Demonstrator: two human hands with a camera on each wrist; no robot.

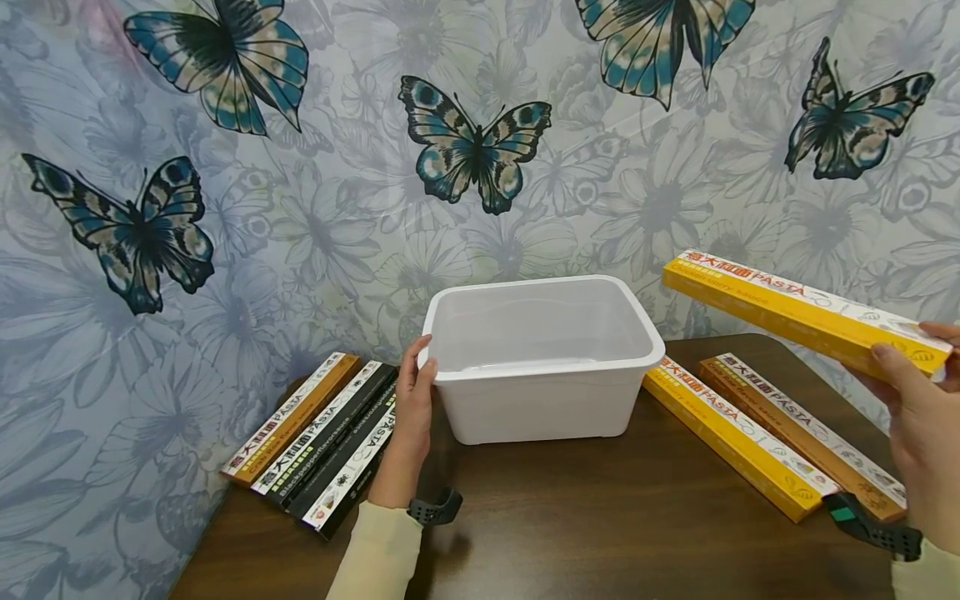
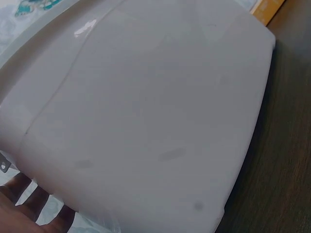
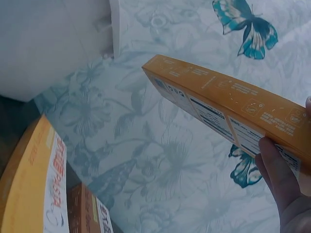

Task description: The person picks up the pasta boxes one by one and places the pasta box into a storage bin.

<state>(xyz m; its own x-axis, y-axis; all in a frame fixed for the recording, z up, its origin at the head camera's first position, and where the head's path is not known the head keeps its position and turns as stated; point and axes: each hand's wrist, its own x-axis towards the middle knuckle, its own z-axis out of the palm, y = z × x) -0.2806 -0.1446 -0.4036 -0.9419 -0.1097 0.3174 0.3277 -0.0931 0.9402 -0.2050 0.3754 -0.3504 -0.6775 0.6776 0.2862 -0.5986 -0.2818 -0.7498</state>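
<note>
A white plastic bin (image 1: 536, 408) stands on the brown table, its inside partly visible from above. At its left side my left hand (image 1: 414, 400) grips the wall near the rim; the left wrist view shows several fingers (image 2: 36, 201) against the bin's edge. My right hand (image 1: 918, 417) pinches the near end of a yellow pasta box (image 1: 795, 312), held in the air to the right of the bin and tilted, its far end higher. In the right wrist view the box's printed underside and side (image 3: 218, 99) show, with fingers (image 3: 277, 167) across it.
Right of the bin lie another yellow pasta box (image 1: 738, 442) and a brown pasta box (image 1: 802, 433). Left of it, an orange-brown box (image 1: 292, 417) and two black boxes (image 1: 326, 429) lie side by side. Butterfly-patterned cloth (image 1: 322, 233) rises behind the table (image 1: 600, 525).
</note>
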